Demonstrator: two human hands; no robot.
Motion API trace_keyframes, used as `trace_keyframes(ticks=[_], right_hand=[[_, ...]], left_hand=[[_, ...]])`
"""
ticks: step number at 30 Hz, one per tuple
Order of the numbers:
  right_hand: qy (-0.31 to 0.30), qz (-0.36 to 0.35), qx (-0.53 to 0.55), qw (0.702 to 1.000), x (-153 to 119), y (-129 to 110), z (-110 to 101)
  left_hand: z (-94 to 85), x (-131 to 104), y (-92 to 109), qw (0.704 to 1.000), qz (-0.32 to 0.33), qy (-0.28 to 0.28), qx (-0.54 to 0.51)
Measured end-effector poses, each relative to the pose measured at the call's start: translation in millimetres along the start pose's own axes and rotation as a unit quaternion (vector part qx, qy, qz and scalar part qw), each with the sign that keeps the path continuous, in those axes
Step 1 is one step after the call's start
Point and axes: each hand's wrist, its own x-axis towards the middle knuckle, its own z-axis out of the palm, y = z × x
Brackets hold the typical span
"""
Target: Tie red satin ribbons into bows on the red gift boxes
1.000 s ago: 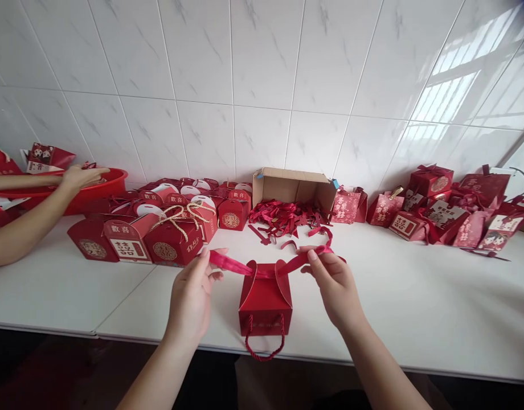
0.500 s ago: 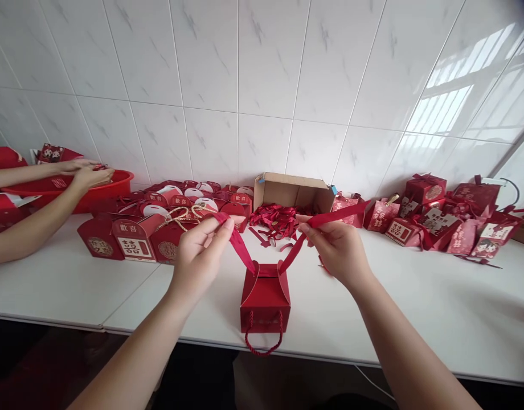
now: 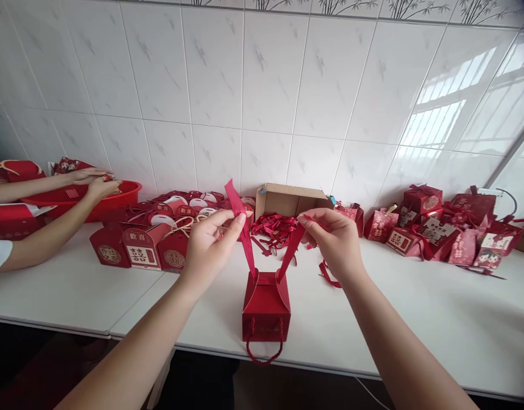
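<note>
A small red gift box (image 3: pixel 267 304) stands near the table's front edge, with a twisted red cord handle (image 3: pixel 264 360) hanging down its near side. A red ribbon (image 3: pixel 248 250) runs through the top of the box, and its two ends rise in a V. My left hand (image 3: pixel 213 242) pinches the left end between thumb and fingers, with the tip sticking up above. My right hand (image 3: pixel 332 236) pinches the right end, the tip mostly hidden by the fingers. Both hands are above and beyond the box, one on each side.
Red boxes (image 3: pixel 144 245) stand in rows at the left. An open cardboard box (image 3: pixel 294 197) with a heap of red ribbons (image 3: pixel 274 225) lies by the wall. Finished-looking gift boxes (image 3: pixel 437 230) are piled at right. Another person's hands (image 3: pixel 103 182) are over a red basin (image 3: pixel 127 196).
My hands have drawn closer together, pulling the ribbon ends steeper. The left ribbon tip now points up, and the right tip no longer stretches out sideways. The view has tilted up slightly.
</note>
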Motion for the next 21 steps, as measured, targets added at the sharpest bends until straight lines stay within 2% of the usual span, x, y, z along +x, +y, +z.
trace_keyframes(ticks=[5,10,14,21], right_hand=[[0.01,0.017,0.044,0.999,3.5,-1.7,1.0],[0.026,-0.025,0.058,0.998,9.5,1.0,0.7],[0.004,-0.041,0.105,0.994,13.8,5.1,0.9],[-0.038,0.016,0.151,0.988,17.7,0.5,4.3]], left_hand=[[1.6,7.6,-2.1,0.995,-0.018,-0.02,-0.096],[4.4,13.4,2.7,0.983,-0.035,-0.042,-0.175],[5.7,14.4,4.3,0.982,-0.028,-0.058,-0.177],[8.7,11.7,4.5,0.98,-0.021,-0.074,-0.182]])
